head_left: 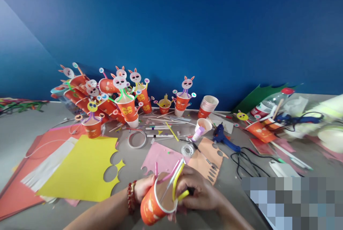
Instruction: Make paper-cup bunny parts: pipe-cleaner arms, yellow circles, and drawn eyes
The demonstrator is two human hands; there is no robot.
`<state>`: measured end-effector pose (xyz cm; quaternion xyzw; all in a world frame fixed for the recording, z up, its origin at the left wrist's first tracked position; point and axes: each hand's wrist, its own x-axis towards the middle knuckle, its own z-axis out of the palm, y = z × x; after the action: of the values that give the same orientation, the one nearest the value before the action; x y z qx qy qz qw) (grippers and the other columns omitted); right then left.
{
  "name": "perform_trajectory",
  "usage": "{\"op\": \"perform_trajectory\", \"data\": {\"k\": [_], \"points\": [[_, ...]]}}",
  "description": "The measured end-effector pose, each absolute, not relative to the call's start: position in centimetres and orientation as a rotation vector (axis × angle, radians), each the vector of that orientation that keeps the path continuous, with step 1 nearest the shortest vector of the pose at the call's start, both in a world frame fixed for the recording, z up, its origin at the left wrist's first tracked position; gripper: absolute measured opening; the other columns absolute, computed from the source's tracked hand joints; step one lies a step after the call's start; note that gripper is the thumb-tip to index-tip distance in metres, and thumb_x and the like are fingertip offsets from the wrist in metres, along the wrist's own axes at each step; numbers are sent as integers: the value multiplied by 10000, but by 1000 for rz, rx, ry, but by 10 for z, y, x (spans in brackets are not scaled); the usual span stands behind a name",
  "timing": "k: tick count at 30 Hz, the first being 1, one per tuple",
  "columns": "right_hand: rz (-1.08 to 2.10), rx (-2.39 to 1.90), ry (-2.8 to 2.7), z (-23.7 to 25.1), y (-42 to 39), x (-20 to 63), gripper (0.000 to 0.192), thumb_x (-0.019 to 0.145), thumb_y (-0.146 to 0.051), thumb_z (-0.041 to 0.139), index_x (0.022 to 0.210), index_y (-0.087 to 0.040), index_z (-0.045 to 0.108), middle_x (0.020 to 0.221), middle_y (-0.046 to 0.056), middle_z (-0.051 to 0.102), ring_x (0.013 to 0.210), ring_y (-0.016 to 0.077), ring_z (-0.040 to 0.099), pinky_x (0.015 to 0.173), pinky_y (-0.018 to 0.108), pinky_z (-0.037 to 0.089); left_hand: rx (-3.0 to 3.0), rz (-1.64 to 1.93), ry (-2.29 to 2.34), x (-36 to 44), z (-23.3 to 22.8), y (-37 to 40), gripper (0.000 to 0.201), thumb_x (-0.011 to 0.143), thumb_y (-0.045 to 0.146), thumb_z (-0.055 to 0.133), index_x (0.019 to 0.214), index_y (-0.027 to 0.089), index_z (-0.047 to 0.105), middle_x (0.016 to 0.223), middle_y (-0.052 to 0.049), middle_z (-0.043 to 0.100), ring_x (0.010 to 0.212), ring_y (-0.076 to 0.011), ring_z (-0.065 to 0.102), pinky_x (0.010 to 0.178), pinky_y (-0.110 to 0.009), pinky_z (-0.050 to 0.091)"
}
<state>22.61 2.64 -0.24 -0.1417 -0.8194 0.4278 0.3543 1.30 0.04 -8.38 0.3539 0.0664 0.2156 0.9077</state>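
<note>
Two hands: both work on one orange paper cup (pixel 154 205) at the near edge of a grey craft table (pixel 21 133), seen from the head camera.
Left hand (pixel 142 187): wrapped around the cup's far side, cup tilted with its mouth up and toward the right; a red bead bracelet (pixel 130 197) sits on the wrist.
Right hand (pixel 199 190): fingers closed on a yellow pipe cleaner (pixel 177 183) bent over the cup's white rim; a pink pipe cleaner (pixel 167 176) and a thin grey stick rise from the same cup.
Cup position: low centre of the view, held above the table, in front of a pink paper sheet (pixel 160 156).
Left of the hands: a yellow paper sheet (pixel 80 169) with round cut-outs along its edge, lying over red and white sheets.
Middle of the table: a tape ring (pixel 137 139), a smaller clear tape roll (pixel 187 149), marker pens, a blue glue gun (pixel 222 137) with its black cord trailing right.
Back row: finished bunny cups (pixel 125 98) with paper faces on pipe cleaners, crowded against the blue wall (pixel 187 26); a stack of plain cups (pixel 207 105) stands just right of them.
Far right: a plastic bottle (pixel 270 103) lying on its side, near green paper.
</note>
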Motion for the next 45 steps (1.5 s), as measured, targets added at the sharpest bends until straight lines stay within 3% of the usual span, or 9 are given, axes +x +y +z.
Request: {"op": "perform_trajectory", "data": {"k": [13,20,30,38,45], "points": [[1105,-344,-2029,0,30,222,302,936,-479,600,857,-191,643,867,63,658,880,181,614,802,309,487,553,473,48,17,-93,0,760,816,778,418,981,89,692,726,-108,668,645,-217,582,767,-423,449],[1089,-366,-2023,-3,32,223,323,928,-496,601,837,-190,651,851,61,656,850,176,617,766,305,494,616,463,84,15,-88,1,769,794,806,417,925,104,701,708,-78,652,674,-213,604,785,-407,455],[1047,-327,-2031,-1,33,225,250,934,-429,621,859,-191,645,858,55,654,849,166,614,794,298,481,668,544,108,19,-87,2,806,848,802,305,1004,131,724,892,-94,713,905,-302,684,778,-398,518],[1041,-402,-2056,-4,35,234,245,920,-419,649,862,-182,667,903,76,659,887,189,615,843,336,471,607,726,195,9,-103,4,522,920,565,545,1148,123,705,993,-125,747,861,-243,723,788,-336,554],[1051,-413,-2091,-4,36,234,317,932,-480,612,857,-180,676,919,91,671,917,196,623,821,343,486,619,758,216,9,-95,4,494,888,506,629,1203,131,685,1086,-145,725,936,-280,716,835,-370,543]]}}
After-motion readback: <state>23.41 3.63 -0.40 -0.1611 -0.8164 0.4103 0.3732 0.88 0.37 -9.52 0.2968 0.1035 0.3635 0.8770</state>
